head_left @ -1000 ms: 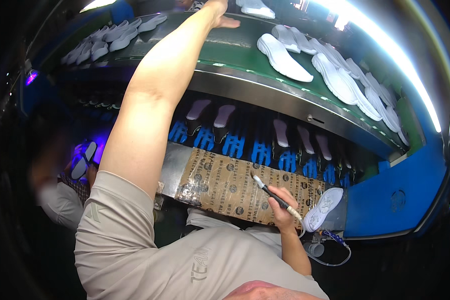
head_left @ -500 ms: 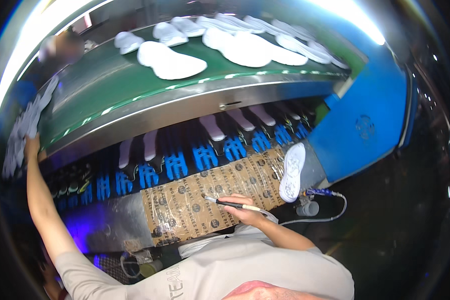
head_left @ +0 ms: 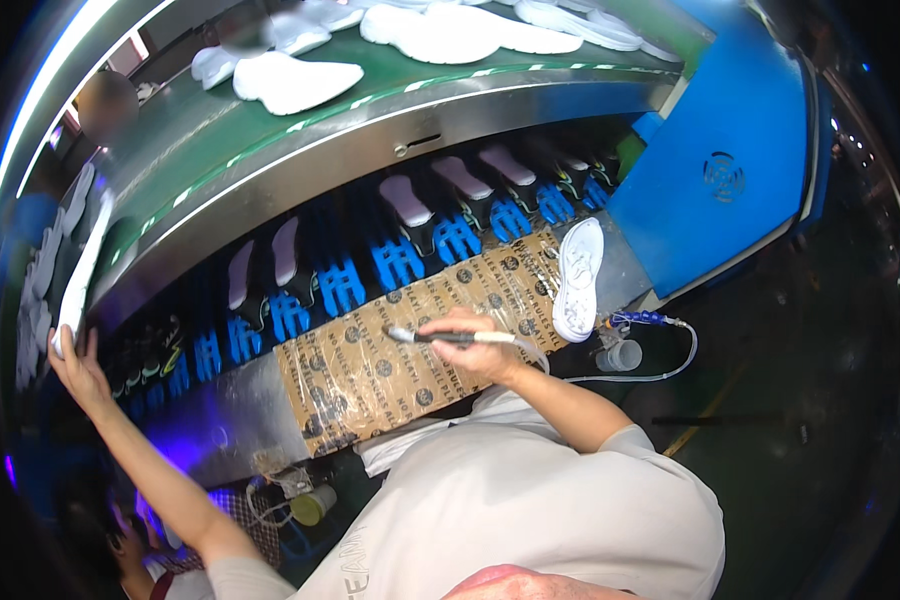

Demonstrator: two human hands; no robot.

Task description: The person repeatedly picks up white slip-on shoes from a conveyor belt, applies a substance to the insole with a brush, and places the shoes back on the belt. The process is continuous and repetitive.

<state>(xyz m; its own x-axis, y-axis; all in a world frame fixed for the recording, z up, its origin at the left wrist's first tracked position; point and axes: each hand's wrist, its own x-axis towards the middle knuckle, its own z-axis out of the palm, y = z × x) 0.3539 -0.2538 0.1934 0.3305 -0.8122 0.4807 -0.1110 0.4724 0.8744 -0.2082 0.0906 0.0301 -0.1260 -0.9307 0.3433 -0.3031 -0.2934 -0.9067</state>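
Observation:
At the far left, my left hand (head_left: 82, 372) grips one end of a white shoe sole (head_left: 88, 260), which stands on edge, apart from a row of other soles. My right hand (head_left: 473, 345) is closed around a brush (head_left: 445, 338) with a dark and pale handle, its bristles pointing left. A thin hose runs from the handle's rear end. Below the brush lies a board covered in brown printed paper and clear film (head_left: 390, 375). Another white sole (head_left: 578, 280) rests at the board's right end, untouched by either hand.
Beyond the board, blue clamps (head_left: 400, 262) carry dark shoe uppers with purplish bottoms (head_left: 406, 200). Several white soles (head_left: 295, 82) lie on a green conveyor (head_left: 190, 140) behind. A blue machine housing (head_left: 720, 170) stands at right. Another person (head_left: 120, 535) is at lower left.
My left hand has drawn a sole away from the row at the left, toward me. The brush in my right hand has shifted slightly, and the whole view has tilted downward.

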